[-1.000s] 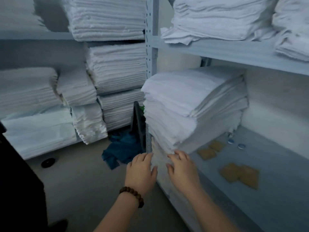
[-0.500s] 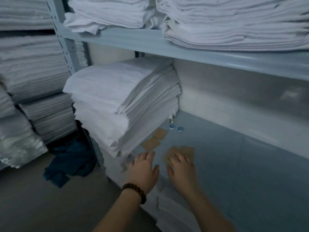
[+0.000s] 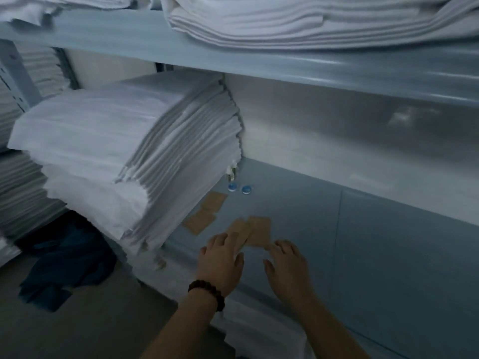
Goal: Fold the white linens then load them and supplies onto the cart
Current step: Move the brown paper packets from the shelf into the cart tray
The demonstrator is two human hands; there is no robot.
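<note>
Your left hand (image 3: pixel 220 260) and right hand (image 3: pixel 287 266) have moved forward over the smooth pale-blue shelf (image 3: pixel 401 250), fingers loosely spread, holding nothing, by flat tan squares (image 3: pixel 259 229); the ridged stack of folded white linens (image 3: pixel 116 156) sits centre left.

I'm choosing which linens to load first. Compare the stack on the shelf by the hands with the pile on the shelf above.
The lower stack is folded flat, its side showing crisp thin layers; the upper pile lies looser, in thick rounded folds. The lower stack fills only the left end of its shelf; the upper pile spreads to the picture's right edge. Both are white.
</note>
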